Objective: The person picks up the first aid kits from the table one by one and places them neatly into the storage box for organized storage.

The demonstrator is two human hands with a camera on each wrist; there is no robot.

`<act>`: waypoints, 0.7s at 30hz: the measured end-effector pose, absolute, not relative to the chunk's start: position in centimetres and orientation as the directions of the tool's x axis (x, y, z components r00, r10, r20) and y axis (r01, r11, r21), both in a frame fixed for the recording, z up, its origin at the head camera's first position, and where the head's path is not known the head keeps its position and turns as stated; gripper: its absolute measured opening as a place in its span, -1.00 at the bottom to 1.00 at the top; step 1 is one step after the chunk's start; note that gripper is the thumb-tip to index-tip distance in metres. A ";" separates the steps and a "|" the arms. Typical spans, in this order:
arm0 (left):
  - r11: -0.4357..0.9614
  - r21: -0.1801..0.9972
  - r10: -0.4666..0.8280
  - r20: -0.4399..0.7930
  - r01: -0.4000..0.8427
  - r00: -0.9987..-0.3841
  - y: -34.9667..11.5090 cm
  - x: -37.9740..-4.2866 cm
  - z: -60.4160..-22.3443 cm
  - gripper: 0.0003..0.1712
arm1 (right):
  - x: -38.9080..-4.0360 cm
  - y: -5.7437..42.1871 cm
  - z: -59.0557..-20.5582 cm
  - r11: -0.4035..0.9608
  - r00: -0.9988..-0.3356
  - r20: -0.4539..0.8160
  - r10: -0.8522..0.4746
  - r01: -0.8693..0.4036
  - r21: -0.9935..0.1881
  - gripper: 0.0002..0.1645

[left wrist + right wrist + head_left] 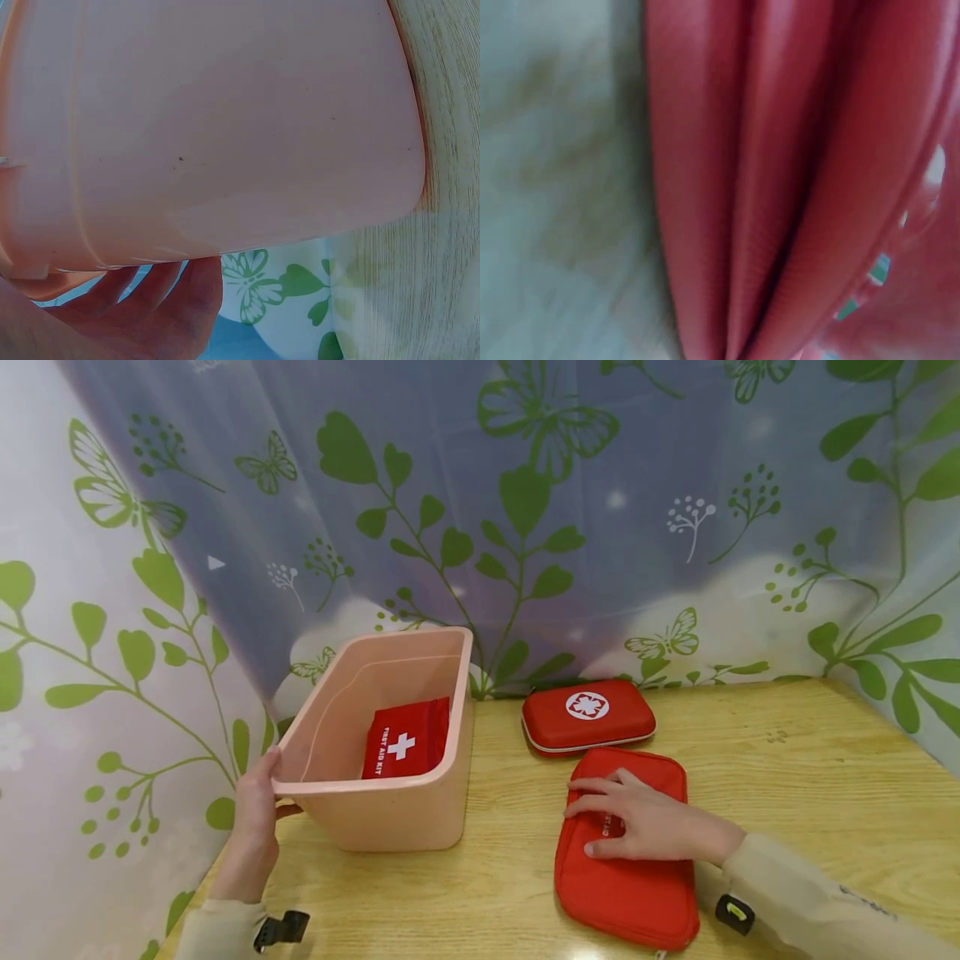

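My left hand (255, 827) grips the near left corner of the rim of a pink plastic bin (397, 818); its fingers (187, 300) bend under the rim in the left wrist view. Inside the bin lies a small red first aid pouch (408, 739) with a white cross. My right hand (645, 818) rests on a larger red first aid bag (630, 893), fingers spread over its top and partly covering the printed lettering. The right wrist view shows the bag's folded side (727, 187) close up. The bag lies flat on the table.
Behind the bag sits a red hard case (555, 718) with a white round emblem, near the table's back edge. The wooden table (825, 777) meets a curtain (600, 568) printed with leaves and butterflies at the back and sides.
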State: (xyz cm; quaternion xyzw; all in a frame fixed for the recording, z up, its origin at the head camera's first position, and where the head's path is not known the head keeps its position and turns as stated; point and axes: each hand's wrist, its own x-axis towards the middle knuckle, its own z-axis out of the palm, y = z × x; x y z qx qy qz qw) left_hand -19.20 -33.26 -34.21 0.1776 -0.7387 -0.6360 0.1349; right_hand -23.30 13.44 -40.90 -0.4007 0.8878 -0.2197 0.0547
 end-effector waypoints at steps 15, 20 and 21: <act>0.123 0.988 -0.437 -0.029 -0.092 -0.899 -33.3 -19.4 -34.4 -0.30 | -24.0 14.0 -40.9 0.552 -0.635 0.071 -0.769 -0.716 -0.428 -0.54; 0.120 0.988 -0.437 -0.032 -0.093 -0.899 -33.3 -19.4 -34.3 -0.29 | -23.3 14.1 -40.6 0.559 -0.637 0.056 -0.769 -0.712 -0.424 -0.53; 0.120 0.988 -0.438 -0.032 -0.094 -0.898 -33.3 -19.3 -34.3 -0.30 | -23.2 14.1 -40.6 0.561 -0.638 0.054 -0.768 -0.711 -0.424 -0.52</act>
